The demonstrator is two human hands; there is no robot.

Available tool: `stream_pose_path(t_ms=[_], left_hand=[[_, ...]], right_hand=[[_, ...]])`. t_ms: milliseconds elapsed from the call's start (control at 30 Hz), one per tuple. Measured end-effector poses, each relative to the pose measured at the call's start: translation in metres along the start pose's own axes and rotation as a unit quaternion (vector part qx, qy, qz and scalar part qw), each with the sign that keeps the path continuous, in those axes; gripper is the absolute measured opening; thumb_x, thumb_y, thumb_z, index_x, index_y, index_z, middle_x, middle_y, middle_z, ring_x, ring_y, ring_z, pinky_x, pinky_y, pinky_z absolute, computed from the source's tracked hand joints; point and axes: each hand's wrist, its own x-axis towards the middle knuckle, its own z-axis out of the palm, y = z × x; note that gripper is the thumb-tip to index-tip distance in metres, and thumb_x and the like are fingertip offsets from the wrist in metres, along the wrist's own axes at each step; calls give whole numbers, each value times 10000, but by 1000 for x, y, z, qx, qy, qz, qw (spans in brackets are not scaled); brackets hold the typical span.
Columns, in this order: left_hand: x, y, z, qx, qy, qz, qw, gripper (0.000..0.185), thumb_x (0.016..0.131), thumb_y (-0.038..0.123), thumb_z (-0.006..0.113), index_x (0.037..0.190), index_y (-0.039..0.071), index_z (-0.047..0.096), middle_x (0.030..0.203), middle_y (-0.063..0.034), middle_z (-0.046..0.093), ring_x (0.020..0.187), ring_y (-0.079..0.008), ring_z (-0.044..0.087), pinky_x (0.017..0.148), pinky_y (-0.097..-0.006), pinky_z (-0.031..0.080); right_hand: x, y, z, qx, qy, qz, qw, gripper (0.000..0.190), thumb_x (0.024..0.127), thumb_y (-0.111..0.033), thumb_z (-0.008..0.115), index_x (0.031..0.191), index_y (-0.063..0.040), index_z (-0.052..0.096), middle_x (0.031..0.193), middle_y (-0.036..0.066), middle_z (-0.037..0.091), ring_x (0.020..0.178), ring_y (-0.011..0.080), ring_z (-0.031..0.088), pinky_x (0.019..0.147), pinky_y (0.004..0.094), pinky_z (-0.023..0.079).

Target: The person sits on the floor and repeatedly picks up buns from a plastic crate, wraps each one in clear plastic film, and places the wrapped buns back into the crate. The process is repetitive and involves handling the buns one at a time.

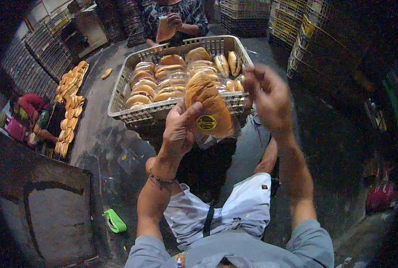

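Observation:
My left hand (182, 129) grips a flat bread loaf (209, 104) in a clear plastic bag with a round yellow label, held upright before a plastic crate. The white slatted crate (142, 115) bears rows of bagged breads (170, 82), with some slimmer filled rolls (221, 65) at its right. My right hand (269, 97) is raised by the crate's right front corner, blurred, with thumb and fingertips near each other; whether it holds something small cannot be made out.
Across the crate, a person holds a bagged bread (165, 29). Another person (33, 110) crouches at left beside rows of unbagged breads (68, 117). Stacked crates (246, 16) stand behind. A green strap-like item (114, 221) and a single bread (107, 73) lie on the floor.

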Motion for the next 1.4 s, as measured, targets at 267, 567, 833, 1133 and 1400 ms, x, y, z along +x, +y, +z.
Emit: stream_pose_path(t_ms=[267, 567, 833, 1133, 1400], left_hand=[[-4, -10, 8, -62, 10, -13, 998, 491, 956, 153, 660, 1362, -4, 433, 1232, -119, 622, 1099, -223, 647, 941, -384, 554], [-5, -13, 17, 116, 12, 88, 989, 725, 826, 103, 792, 1418, -1, 386, 1306, -114, 570, 1204, -222, 576, 1043, -366, 468], [-28, -17, 24, 54, -77, 61, 994, 855, 697, 86, 888, 1411, -3, 427, 1357, -102, 546, 1274, -214, 525, 1102, -371, 411], [-29, -15, 30, 155, -19, 120, 980, 768, 744, 37, 855, 1403, 6, 461, 1363, -105, 561, 1241, -238, 570, 1069, -394, 469], [-23, -2, 18, 361, -156, 201, 897, 618, 706, 87, 872, 1276, 111, 635, 1291, -117, 546, 1225, -254, 543, 1055, -385, 426]], right_hand=[[-67, 34, 17, 5, -63, 108, 992, 152, 939, -169, 670, 976, -24, 645, 817, 117, 703, 768, 212, 683, 712, 377, 535], [-62, 50, 19, 110, 6, 57, 992, 282, 1020, -305, 571, 1034, -25, 598, 925, 96, 659, 864, 188, 627, 795, 325, 502], [-48, 32, 31, 211, -8, 44, 976, 300, 1014, -304, 592, 904, -31, 652, 817, 33, 678, 754, 101, 592, 702, 273, 493], [-73, 3, 19, -98, 30, -106, 989, 599, 842, -327, 769, 1338, -38, 596, 1210, 139, 692, 1055, 181, 681, 919, 376, 400], [-75, -7, 9, -130, -41, -104, 985, 663, 757, -400, 798, 1304, -61, 637, 1199, 94, 710, 1136, 194, 673, 1165, 571, -140]])
